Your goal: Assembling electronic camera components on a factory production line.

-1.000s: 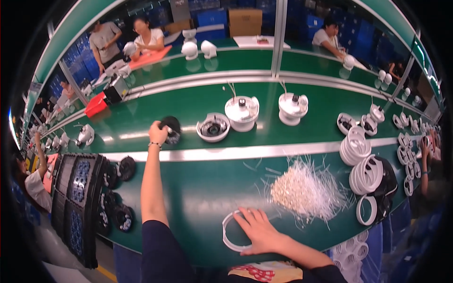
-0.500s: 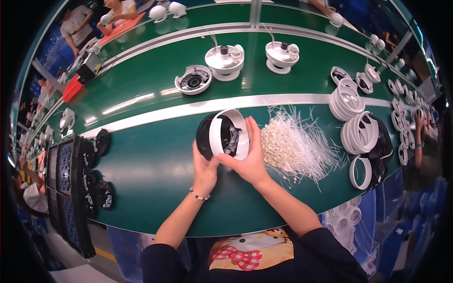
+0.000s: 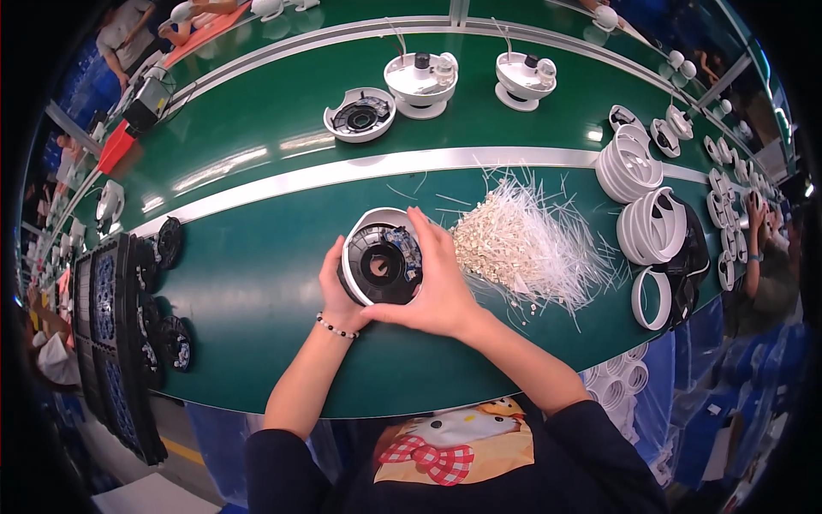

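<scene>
Over the green bench I hold a white round housing (image 3: pixel 382 215) between both hands. Set inside it is a black ring-shaped part (image 3: pixel 360 243) with a circuit board along its right side and a round opening in the middle. My left hand (image 3: pixel 337 293) is wrapped around the left side, its fingers partly hidden behind the housing. Around the right side curves my right hand (image 3: pixel 442 289), fingers along the upper edge and thumb along the lower edge. Just right of my right hand lies a heap of thin white strips with small beige ends (image 3: pixel 522 244).
Black ring parts (image 3: pixel 175 341) stand by a dark tray (image 3: pixel 107 295) at left. White rings (image 3: pixel 655 227) are stacked at right. Beyond the pale strip sit an open white housing (image 3: pixel 360 116) and two white domed units (image 3: pixel 421 84), (image 3: pixel 525 79). Other people work around the bench.
The housing has turned so its open face and the black part's centre now face me. Both hands have shifted slightly left with it, and the view has moved a little.
</scene>
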Demonstrator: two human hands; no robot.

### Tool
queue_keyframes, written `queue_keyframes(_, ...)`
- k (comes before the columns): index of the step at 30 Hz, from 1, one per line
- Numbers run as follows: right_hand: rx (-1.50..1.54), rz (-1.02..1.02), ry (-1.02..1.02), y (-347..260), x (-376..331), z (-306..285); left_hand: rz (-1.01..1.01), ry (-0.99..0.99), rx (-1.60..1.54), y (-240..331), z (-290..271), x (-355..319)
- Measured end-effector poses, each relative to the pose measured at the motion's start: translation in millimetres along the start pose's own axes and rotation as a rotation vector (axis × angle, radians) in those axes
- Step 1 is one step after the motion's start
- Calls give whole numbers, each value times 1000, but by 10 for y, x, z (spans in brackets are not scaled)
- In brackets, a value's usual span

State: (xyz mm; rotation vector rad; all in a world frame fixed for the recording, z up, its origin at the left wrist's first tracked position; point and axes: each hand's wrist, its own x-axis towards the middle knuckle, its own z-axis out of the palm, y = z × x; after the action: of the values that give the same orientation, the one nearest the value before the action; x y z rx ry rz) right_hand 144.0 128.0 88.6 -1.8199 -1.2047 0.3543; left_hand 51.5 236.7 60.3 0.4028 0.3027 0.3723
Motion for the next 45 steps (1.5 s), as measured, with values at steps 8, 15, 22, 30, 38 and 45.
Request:
queue_keyframes(8,-139,-72,14,-72,-80,51,65,30,67,-63,5,-65)
queue_keyframes(15,-20,-115,-127,-51,101,-39,272,-158,250,-1,13,-78)
queue_keyframes(22,-18,-257,-214,-31,168,-57,141,-7,1,14,-29,-99)
queue_keyframes(30,-12,-207,-142,-38,161,-6,233,99,28,-58,-41,-75)
queue_keyframes(38,-224,-163,-66,-154,184,92,140,-85,155,72,-129,-121)
queue_keyframes(45,-222,-74,-92,-300,306,135,239,-126,269,159,-163,-167)
